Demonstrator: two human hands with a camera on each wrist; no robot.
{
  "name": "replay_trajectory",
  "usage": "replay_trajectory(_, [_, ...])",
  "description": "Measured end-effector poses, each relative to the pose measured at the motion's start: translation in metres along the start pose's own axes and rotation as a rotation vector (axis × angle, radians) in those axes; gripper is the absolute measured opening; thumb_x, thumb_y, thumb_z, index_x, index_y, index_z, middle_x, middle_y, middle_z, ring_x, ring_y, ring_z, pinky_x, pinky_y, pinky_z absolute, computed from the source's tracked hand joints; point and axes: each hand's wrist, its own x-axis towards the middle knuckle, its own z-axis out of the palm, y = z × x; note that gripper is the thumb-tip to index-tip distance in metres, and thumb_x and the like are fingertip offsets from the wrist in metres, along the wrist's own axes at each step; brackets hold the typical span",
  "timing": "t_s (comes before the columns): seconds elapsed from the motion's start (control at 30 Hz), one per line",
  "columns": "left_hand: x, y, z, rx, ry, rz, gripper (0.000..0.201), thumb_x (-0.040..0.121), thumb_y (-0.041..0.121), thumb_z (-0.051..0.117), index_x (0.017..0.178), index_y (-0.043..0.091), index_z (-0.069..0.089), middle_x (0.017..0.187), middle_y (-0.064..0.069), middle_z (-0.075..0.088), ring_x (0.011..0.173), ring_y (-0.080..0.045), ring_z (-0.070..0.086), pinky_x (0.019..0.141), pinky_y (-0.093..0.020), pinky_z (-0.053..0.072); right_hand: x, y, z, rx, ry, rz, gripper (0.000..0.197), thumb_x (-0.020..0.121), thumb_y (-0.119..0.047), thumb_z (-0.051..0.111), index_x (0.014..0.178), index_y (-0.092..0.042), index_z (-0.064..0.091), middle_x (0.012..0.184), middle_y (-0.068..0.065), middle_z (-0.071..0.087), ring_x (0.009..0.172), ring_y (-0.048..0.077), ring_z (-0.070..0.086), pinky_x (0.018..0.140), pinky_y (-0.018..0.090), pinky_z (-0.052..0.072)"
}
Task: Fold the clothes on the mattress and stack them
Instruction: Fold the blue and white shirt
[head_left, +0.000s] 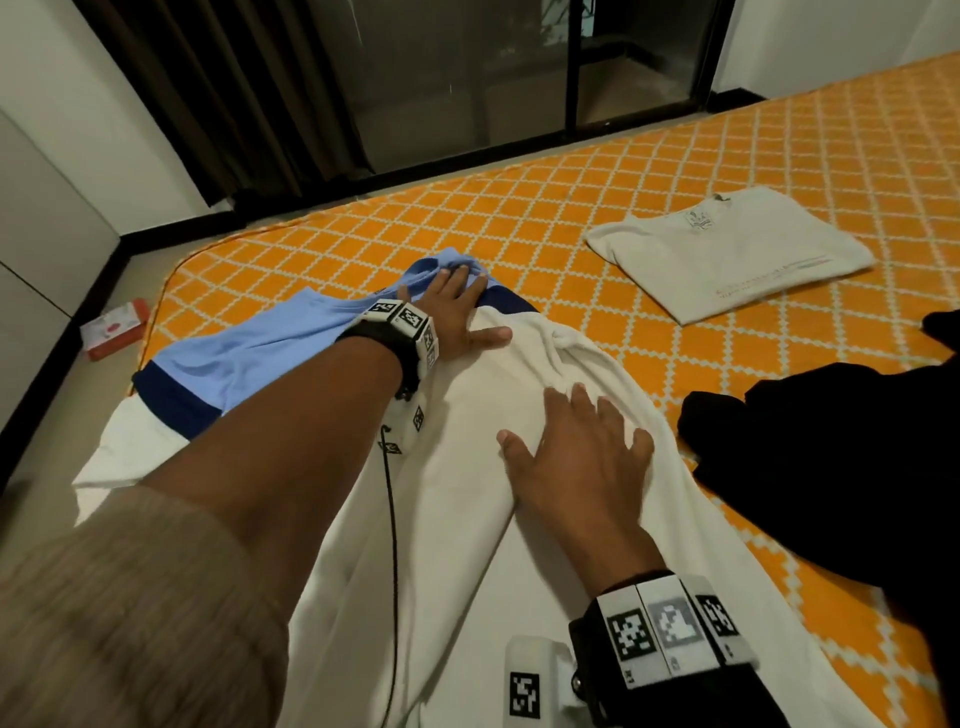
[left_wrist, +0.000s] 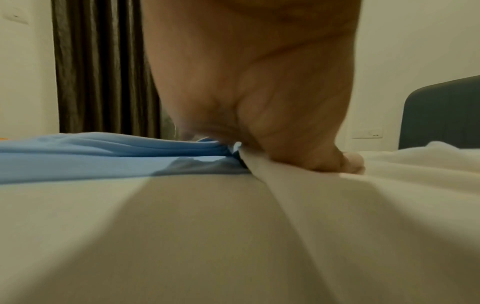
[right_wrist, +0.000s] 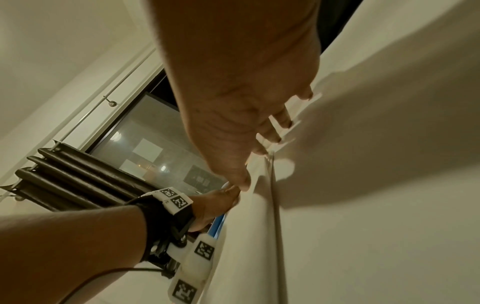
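Observation:
A white garment (head_left: 457, 519) with a light blue and navy part (head_left: 249, 353) lies spread on the orange mattress (head_left: 519, 218) in front of me. My left hand (head_left: 460, 312) rests flat at its far end, fingers on the blue cloth and thumb on the white. In the left wrist view the thumb of that hand (left_wrist: 259, 82) presses a white fold (left_wrist: 182, 236) beside the blue cloth (left_wrist: 78, 156). My right hand (head_left: 576, 452) lies flat with spread fingers on the white cloth nearer me. In the right wrist view its fingertips (right_wrist: 285, 121) touch the cloth (right_wrist: 363, 185).
A folded cream T-shirt (head_left: 727, 254) lies on the mattress at the far right. A crumpled black garment (head_left: 831, 457) sits close to my right. A red and white box (head_left: 114, 327) lies on the floor left of the mattress. Dark curtains (head_left: 234, 93) and a glass door stand behind.

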Motion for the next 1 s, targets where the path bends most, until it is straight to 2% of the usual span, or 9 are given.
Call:
replay_trajectory(0.1, [-0.005, -0.001, -0.008, 0.113, 0.182, 0.112, 0.091, 0.088, 0.082, 0.03, 0.159, 0.025, 0.028, 0.17, -0.002, 0.018, 0.152, -0.029, 0.028, 0.113, -0.067, 0.028, 0.0, -0.001, -0.007, -0.012, 0.116, 0.03, 0.05, 0.092, -0.063, 0.055, 0.127, -0.026, 0.056, 0.139, 0.0, 0.056, 0.132, 0.031, 0.043, 0.099, 0.051, 0.032])
replay_trajectory(0.17, [-0.011, 0.006, -0.01, 0.129, 0.263, 0.132, 0.083, 0.089, 0.078, 0.031, 0.147, 0.02, 0.045, 0.155, -0.005, 0.045, 0.13, -0.031, 0.054, 0.1, -0.055, 0.043, -0.001, 0.002, -0.004, -0.033, 0.052, 0.034, 0.063, 0.091, -0.067, 0.053, 0.141, -0.028, 0.05, 0.156, 0.004, 0.042, 0.145, 0.033, 0.031, 0.108, 0.056, 0.026])
replay_trajectory(0.23, [-0.015, 0.017, -0.005, 0.105, 0.204, 0.11, 0.095, 0.081, 0.089, 0.019, 0.14, 0.021, 0.051, 0.14, -0.002, 0.058, 0.118, -0.026, 0.06, 0.098, -0.054, 0.044, -0.001, 0.005, 0.001, -0.018, -0.027, 0.063, 0.082, 0.092, -0.074, 0.045, 0.158, -0.028, 0.03, 0.171, 0.008, 0.015, 0.157, 0.036, 0.006, 0.118, 0.066, 0.011])
replay_trajectory(0.33, [-0.006, 0.037, 0.004, 0.059, 0.119, 0.088, 0.104, 0.078, 0.094, 0.016, 0.147, 0.022, 0.044, 0.147, 0.0, 0.049, 0.136, -0.027, 0.046, 0.111, -0.071, 0.021, -0.001, 0.006, 0.002, 0.014, -0.079, 0.103, 0.093, 0.093, -0.08, 0.034, 0.165, -0.025, 0.012, 0.175, 0.008, -0.003, 0.159, 0.035, -0.014, 0.119, 0.071, -0.005])
replay_trajectory(0.5, [0.022, 0.062, 0.006, 0.052, -0.014, 0.059, 0.107, 0.079, 0.095, 0.024, 0.162, 0.027, 0.018, 0.169, 0.003, 0.02, 0.156, -0.029, 0.018, 0.111, -0.08, 0.016, 0.0, 0.01, 0.003, 0.019, -0.101, 0.117, 0.091, 0.093, -0.083, 0.025, 0.165, -0.029, 0.013, 0.175, 0.006, -0.006, 0.159, 0.034, -0.017, 0.118, 0.072, -0.01])
replay_trajectory(0.73, [0.027, 0.064, 0.003, 0.128, -0.005, -0.052, 0.127, 0.069, 0.104, 0.016, 0.165, 0.023, -0.006, 0.173, 0.006, -0.008, 0.16, -0.029, -0.002, 0.115, -0.079, -0.003, 0.0, 0.008, 0.006, 0.002, -0.127, 0.118, 0.091, 0.092, -0.083, 0.027, 0.165, -0.031, 0.01, 0.174, 0.011, -0.009, 0.157, 0.038, -0.021, 0.116, 0.074, -0.013])
replay_trajectory(0.83, [0.018, 0.068, -0.01, 0.108, 0.074, -0.094, 0.132, 0.067, 0.105, 0.021, 0.164, 0.017, 0.002, 0.173, -0.003, 0.006, 0.157, -0.033, 0.014, 0.115, -0.078, 0.009, -0.001, 0.003, -0.001, -0.013, -0.014, 0.115, 0.073, 0.095, -0.075, 0.037, 0.151, -0.028, 0.044, 0.166, 0.018, 0.026, 0.154, 0.042, 0.012, 0.119, 0.068, 0.009])
replay_trajectory(0.9, [-0.003, 0.064, -0.025, 0.059, 0.161, -0.141, 0.12, 0.075, 0.097, 0.036, 0.159, 0.013, 0.019, 0.163, -0.009, 0.032, 0.143, -0.035, 0.042, 0.111, -0.068, 0.033, 0.0, 0.003, -0.006, 0.024, 0.112, 0.123, 0.052, 0.097, -0.067, 0.049, 0.121, -0.024, 0.065, 0.136, 0.012, 0.056, 0.131, 0.037, 0.045, 0.106, 0.051, 0.036])
replay_trajectory(1.0, [-0.058, 0.043, -0.041, -0.024, 0.177, -0.156, 0.09, 0.084, 0.075, 0.063, 0.141, 0.007, 0.048, 0.116, -0.01, 0.065, 0.094, -0.027, 0.065, 0.073, -0.041, 0.052, 0.002, 0.007, -0.009, 0.265, 0.052, 0.2, 0.039, 0.093, -0.059, 0.062, 0.094, -0.02, 0.067, 0.102, 0.003, 0.067, 0.099, 0.032, 0.064, 0.075, 0.035, 0.049])
